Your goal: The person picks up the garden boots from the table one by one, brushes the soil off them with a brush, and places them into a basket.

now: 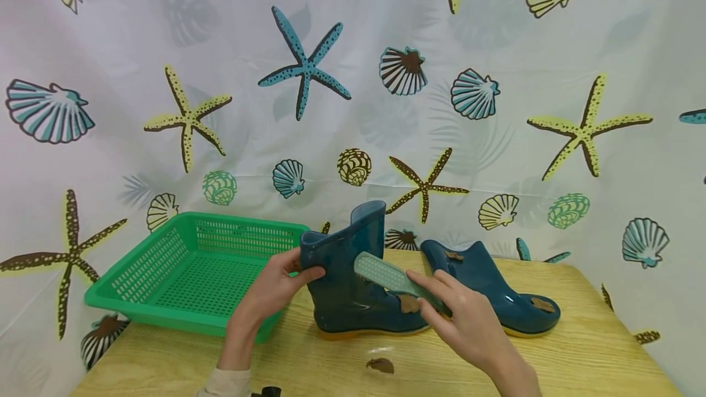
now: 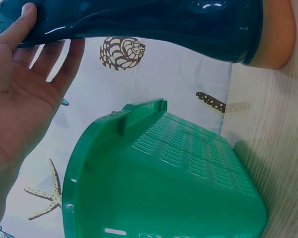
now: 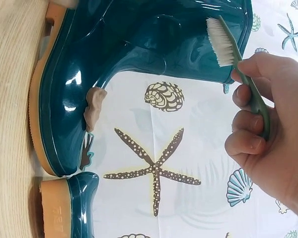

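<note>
Left hand (image 2: 27, 99), left side of frame, grips glossy dark-blue rubber boot (image 2: 154, 22): thumb on the near face, other fingers passing behind. Boot runs sideways along top edge, tan sole (image 2: 273, 37) at upper right, against wood-grain tabletop (image 2: 283, 153) down right side. Green plastic basket (image 2: 159, 198), slotted wall, bottom center, rim facing left. White backdrop (image 2: 179, 74) behind: spiral shell print top center, pale starfish print lower left.
</note>
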A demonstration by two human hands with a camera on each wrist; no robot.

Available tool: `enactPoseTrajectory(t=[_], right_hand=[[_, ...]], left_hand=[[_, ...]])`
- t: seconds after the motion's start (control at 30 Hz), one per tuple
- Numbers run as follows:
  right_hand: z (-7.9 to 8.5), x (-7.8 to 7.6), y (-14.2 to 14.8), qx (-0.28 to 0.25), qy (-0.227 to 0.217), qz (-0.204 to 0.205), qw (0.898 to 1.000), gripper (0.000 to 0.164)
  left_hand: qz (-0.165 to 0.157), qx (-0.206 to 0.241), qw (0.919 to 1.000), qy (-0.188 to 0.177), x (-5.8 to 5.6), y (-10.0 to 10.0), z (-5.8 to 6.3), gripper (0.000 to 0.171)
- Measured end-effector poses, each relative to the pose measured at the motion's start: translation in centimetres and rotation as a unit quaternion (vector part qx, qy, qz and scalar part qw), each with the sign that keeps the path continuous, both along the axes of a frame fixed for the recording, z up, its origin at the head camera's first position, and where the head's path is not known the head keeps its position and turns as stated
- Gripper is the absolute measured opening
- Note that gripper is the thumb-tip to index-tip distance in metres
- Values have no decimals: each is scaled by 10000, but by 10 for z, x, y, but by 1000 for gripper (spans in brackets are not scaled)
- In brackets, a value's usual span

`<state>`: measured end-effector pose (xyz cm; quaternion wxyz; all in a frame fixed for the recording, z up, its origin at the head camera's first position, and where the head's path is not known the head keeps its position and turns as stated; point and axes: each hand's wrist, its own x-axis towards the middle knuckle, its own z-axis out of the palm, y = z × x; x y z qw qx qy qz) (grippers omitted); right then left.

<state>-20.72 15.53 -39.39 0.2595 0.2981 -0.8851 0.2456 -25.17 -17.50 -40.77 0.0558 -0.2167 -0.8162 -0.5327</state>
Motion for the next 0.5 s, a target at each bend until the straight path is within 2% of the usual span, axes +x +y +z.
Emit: enactPoseTrajectory(t=[0.2,0.3,0.4,0.5], right_hand=[[0,-1,3,48,20,-172,9998,42],[1,-2,6,141,-126,-274,9994,40],[2,-1,9,363,-658,-379,9965,36],[4,-1,12,665,-1255,-449,9888,34]], left_hand=[[37,75,10000,-51,1,0,0,38],[39,67,10000,-18,1,0,1,38],[25,58,10000,33,1,0,1,39],[9,22,10000,94,1,-1,0,39]])
